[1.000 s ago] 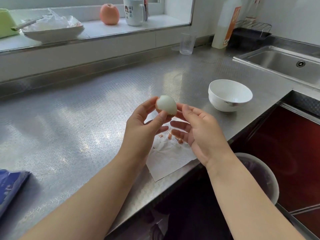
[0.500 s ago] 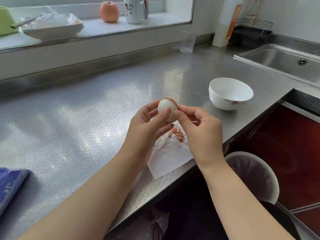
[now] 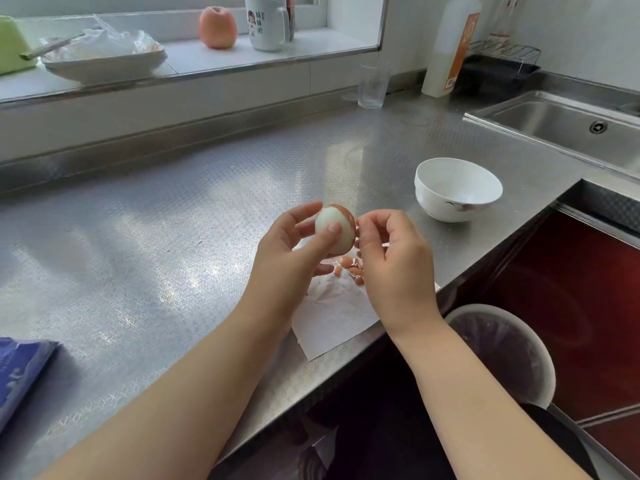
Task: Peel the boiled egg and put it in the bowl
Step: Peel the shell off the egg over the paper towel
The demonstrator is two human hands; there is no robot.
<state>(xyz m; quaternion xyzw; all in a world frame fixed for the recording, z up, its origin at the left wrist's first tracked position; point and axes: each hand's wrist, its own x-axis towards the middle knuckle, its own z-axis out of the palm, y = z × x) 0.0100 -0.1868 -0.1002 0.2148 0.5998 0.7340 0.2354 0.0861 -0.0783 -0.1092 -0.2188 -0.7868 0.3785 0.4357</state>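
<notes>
My left hand (image 3: 294, 258) cradles the egg (image 3: 335, 230) above the counter (image 3: 173, 209), thumb pressed on the bared white, fingers curled behind. My right hand (image 3: 394, 265) has fingertips pinching at the brown shell edge on the egg's right side. Judged light, soft and slippery where peeled; the remaining shell is brittle, so grip should stay gentle on the white. Shell fragments (image 3: 349, 266) lie on the paper (image 3: 332, 317) below. The empty bowl (image 3: 457, 188) stands near, to the right.
</notes>
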